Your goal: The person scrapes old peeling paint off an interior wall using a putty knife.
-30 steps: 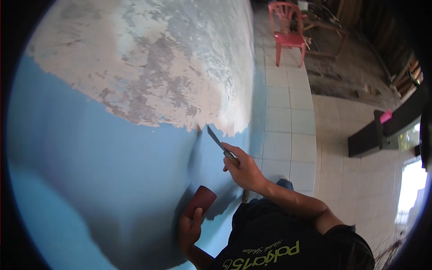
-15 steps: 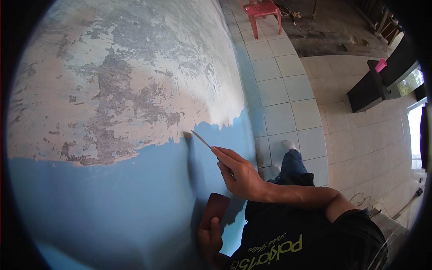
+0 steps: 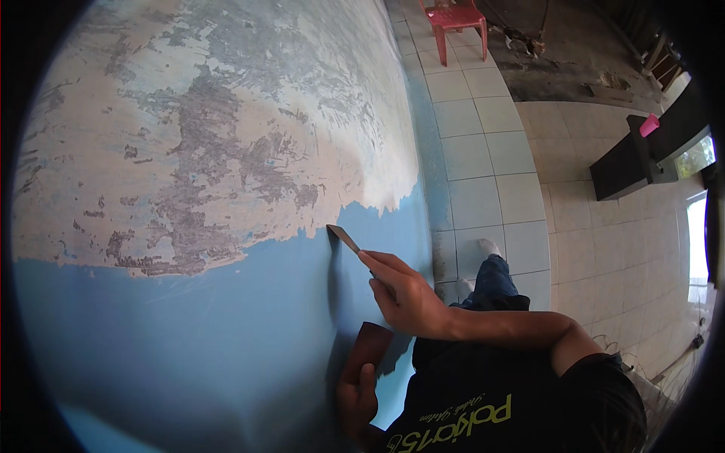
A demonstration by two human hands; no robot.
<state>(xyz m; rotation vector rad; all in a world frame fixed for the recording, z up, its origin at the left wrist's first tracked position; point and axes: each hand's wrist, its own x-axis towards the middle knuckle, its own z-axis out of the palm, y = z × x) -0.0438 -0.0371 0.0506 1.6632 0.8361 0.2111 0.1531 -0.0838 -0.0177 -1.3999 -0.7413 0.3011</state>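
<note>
In my right hand [image 3: 408,294] is a scraper [image 3: 345,238] with a flat metal blade, its handle mostly hidden by my closed fingers. The blade's tip lies at the ragged edge of the blue paint [image 3: 181,332] on the wall, seemingly touching it. Above that edge the wall surface [image 3: 287,90] is bare, pale and patched with grey. Lower down, my left hand [image 3: 358,396] grips a brown rectangular piece [image 3: 368,351] that looks like sandpaper or a sanding pad; its thumb lies across the front.
Pale floor tiles [image 3: 476,204] run along the wall's foot, where my feet in light socks [image 3: 489,248] stand. A red plastic chair [image 3: 457,16] is at the far end. To the right stands a dark block-shaped stand [image 3: 623,162] with a pink cup [image 3: 649,124] on it.
The scraper's blade has turned, showing more of its flat face, and its tip has come to the paint edge. The view has shifted slightly; my left hand keeps its hold.
</note>
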